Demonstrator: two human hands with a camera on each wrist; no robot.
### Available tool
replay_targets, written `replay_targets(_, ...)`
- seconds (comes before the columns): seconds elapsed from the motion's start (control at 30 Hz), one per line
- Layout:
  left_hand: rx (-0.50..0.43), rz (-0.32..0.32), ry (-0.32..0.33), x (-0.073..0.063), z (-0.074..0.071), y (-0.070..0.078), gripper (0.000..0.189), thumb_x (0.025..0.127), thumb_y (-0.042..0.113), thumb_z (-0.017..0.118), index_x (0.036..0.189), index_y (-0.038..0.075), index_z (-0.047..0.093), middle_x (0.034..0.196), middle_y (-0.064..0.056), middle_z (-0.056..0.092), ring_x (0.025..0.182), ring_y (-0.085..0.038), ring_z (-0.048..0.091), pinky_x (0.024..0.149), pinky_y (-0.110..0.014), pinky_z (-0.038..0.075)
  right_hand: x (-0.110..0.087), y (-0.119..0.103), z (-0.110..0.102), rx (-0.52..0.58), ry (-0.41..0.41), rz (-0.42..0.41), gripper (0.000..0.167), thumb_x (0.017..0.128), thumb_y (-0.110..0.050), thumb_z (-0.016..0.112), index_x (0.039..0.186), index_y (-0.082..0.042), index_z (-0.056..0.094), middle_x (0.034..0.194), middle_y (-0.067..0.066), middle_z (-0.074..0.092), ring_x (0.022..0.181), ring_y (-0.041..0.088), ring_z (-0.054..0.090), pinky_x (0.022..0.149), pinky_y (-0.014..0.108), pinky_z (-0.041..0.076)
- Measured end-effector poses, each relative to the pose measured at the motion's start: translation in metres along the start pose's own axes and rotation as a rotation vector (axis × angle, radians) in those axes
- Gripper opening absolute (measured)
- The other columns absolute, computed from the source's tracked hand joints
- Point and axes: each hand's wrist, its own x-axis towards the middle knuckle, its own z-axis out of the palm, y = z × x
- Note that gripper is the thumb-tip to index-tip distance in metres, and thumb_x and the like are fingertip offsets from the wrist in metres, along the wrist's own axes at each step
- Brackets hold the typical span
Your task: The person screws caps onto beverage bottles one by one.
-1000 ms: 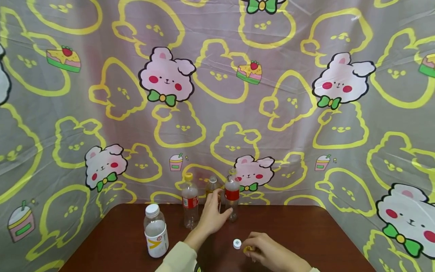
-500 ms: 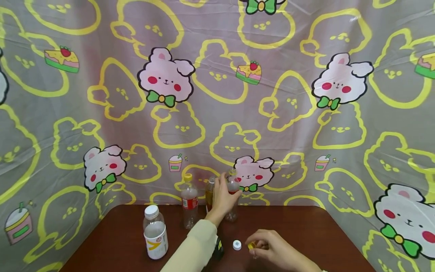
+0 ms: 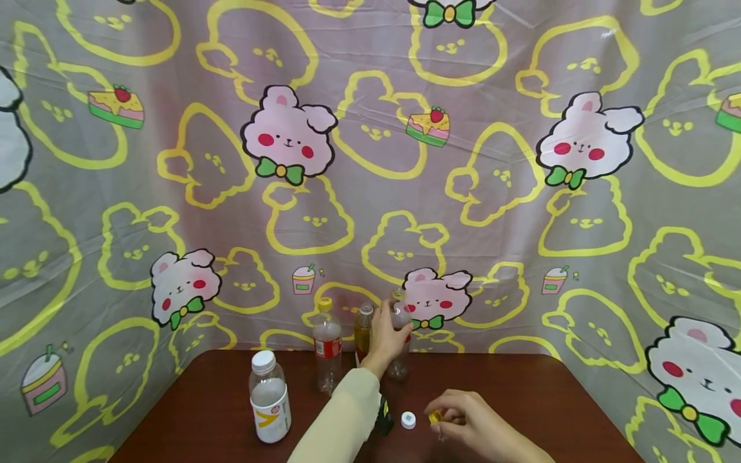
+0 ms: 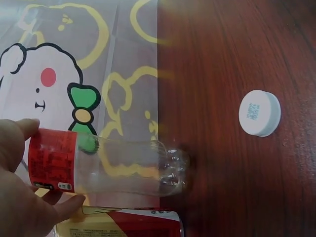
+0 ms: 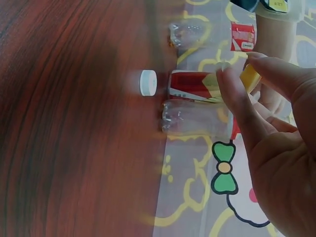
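Note:
At the back of the table, my left hand [image 3: 386, 334] grips a clear plastic bottle [image 3: 399, 369] around its red label; the left wrist view shows fingers and thumb on both sides of the bottle [image 4: 123, 165]. This bottle stands upright, a yellowish ring at its neck. Nearer the front, my right hand [image 3: 467, 417] pinches a yellow bottle cap [image 5: 251, 78] between thumb and fingertips, just above the table. A white bottle cap [image 3: 408, 420] lies on the tabletop left of that hand. Close to the left hand is a bottle with a red and yellow label [image 4: 123, 224], partly hidden by it.
A clear red-labelled bottle with a yellow cap [image 3: 328, 363] stands at the back left. A wider white-capped bottle [image 3: 270, 408] is nearer the front left. Behind the dark wooden table [image 3: 498, 379] hangs a cartoon-print curtain [image 3: 370, 186].
My left hand has moved right, from in front of the middle bottle to the right-hand red-labelled bottle, and now grips it. The right hand keeps pinching the yellow cap in nearly the same spot.

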Motion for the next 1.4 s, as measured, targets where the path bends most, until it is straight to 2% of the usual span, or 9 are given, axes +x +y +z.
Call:
replay_targets(0.23,0.000,0.026,-0.039,-0.008,-0.005,-0.008,0.065,0.089,0.022,0.081,0.143,0.010,0.048,0.133,-0.020,0.057,0.120,-0.036,0.058,0.100,-0.052,0.049,0.000,0.002,0.001,-0.027,0.046,-0.088,0.018,0.097,-0.003,0.067,0.113,-0.009,0.072,0.093,-0.001,0.065,0.071,0.011,0.072,0.061,0.031,0.058)
replay_targets(0.33,-0.008,0.060,-0.047,-0.012,-0.009,-0.008,0.064,0.089,0.022,0.081,0.143,0.011,0.048,0.134,-0.021,0.057,0.120,-0.036,0.058,0.099,-0.054,0.049,0.000,0.002,0.000,-0.035,0.075,-0.108,0.019,0.097,-0.003,0.068,0.113,-0.009,0.072,0.093,0.000,0.066,0.069,0.015,0.072,0.059,0.031,0.058)
replay_targets(0.57,-0.033,0.120,-0.093,-0.024,-0.029,-0.008,0.063,0.091,0.022,0.079,0.144,0.011,0.049,0.134,-0.020,0.055,0.123,-0.036,0.055,0.102,-0.055,0.045,0.002,-0.002,-0.004,-0.029,0.113,-0.092,0.020,0.095,-0.003,0.070,0.114,-0.009,0.073,0.093,-0.001,0.067,0.069,0.006,0.068,0.058,0.031,0.057)
replay_targets(0.7,-0.009,0.161,-0.129,-0.034,-0.040,-0.010,0.065,0.090,0.025,0.079,0.146,0.011,0.049,0.135,-0.019,0.052,0.124,-0.034,0.054,0.102,-0.055,0.045,0.002,-0.003,-0.005,-0.049,0.136,-0.108,0.022,0.093,0.000,0.071,0.113,-0.009,0.073,0.094,0.000,0.067,0.068,0.013,0.070,0.057,0.031,0.057)
replay_targets(0.8,0.009,0.174,-0.153,-0.043,-0.050,-0.010,0.066,0.090,0.030,0.080,0.146,0.015,0.050,0.131,-0.013,0.052,0.119,-0.030,0.056,0.098,-0.053,0.047,0.003,-0.005,-0.006,-0.074,0.156,-0.102,0.020,0.094,-0.005,0.072,0.113,-0.010,0.074,0.095,0.001,0.068,0.071,0.015,0.070,0.059,0.030,0.058)
replay_targets(0.93,0.043,0.200,-0.154,-0.055,-0.063,-0.011,0.064,0.088,0.032,0.081,0.145,0.022,0.053,0.123,-0.004,0.050,0.108,-0.024,0.058,0.088,-0.046,0.050,0.004,-0.008,-0.007,-0.117,0.188,-0.098,0.019,0.095,-0.010,0.073,0.114,-0.013,0.074,0.099,-0.002,0.069,0.080,0.011,0.069,0.066,0.028,0.059)
replay_targets(1.13,0.070,0.214,-0.181,-0.069,-0.079,-0.013,0.064,0.086,0.029,0.083,0.143,0.026,0.054,0.117,-0.001,0.048,0.097,-0.019,0.058,0.079,-0.034,0.049,0.007,-0.011,-0.008,-0.169,0.245,-0.113,0.021,0.093,-0.012,0.076,0.112,-0.018,0.075,0.100,-0.007,0.069,0.083,0.008,0.068,0.069,0.029,0.059)
replay_targets(1.3,0.125,0.234,-0.197,-0.081,-0.089,-0.019,0.066,0.085,0.032,0.084,0.143,0.028,0.055,0.118,-0.001,0.049,0.098,-0.019,0.058,0.079,-0.033,0.049,0.008,-0.012,-0.007,-0.174,0.257,-0.086,0.020,0.093,-0.015,0.076,0.113,-0.019,0.075,0.101,-0.007,0.069,0.084,0.008,0.068,0.071,0.028,0.059)
replay_targets(1.4,0.157,0.232,-0.219,-0.087,-0.095,-0.022,0.066,0.085,0.039,0.083,0.144,0.030,0.054,0.119,-0.001,0.048,0.100,-0.019,0.058,0.081,-0.035,0.050,0.010,-0.013,-0.007,-0.161,0.251,-0.060,0.020,0.094,-0.015,0.075,0.114,-0.018,0.074,0.103,-0.006,0.070,0.085,0.008,0.068,0.072,0.028,0.059)
